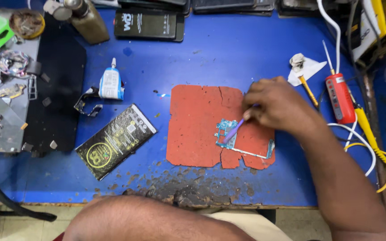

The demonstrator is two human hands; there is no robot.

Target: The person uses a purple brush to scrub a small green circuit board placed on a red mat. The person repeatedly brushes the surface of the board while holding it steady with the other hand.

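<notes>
Nearest us, a bare forearm (153, 221) lies across the near table edge; its hand is out of frame, so we can't tell the left hand's state. Just beyond it, the blue tabletop (220, 58) is chipped and worn along that edge, right below the cracked red-brown rubber mat (197, 125).

On the mat's near-right corner lies the small teal circuit board (228, 134), its right end overhanging the mat's edge. Our right hand (280, 105) is closed in a pinch on a thin purple plastic tool (235, 129), tip down on the board's left part.

Left of the mat: a black rectangular phone battery with yellow print (115, 140), lying diagonal, with open blue surface between the two. Beyond that, a small white-and-blue glue tube (111, 82).

Right of the mat: a red pen-shaped tester (339, 98) amid white and yellow cables, tight room there.

Far from the mat, bare blue surface, then a black phone face-down (148, 24) at the far edge.
</notes>
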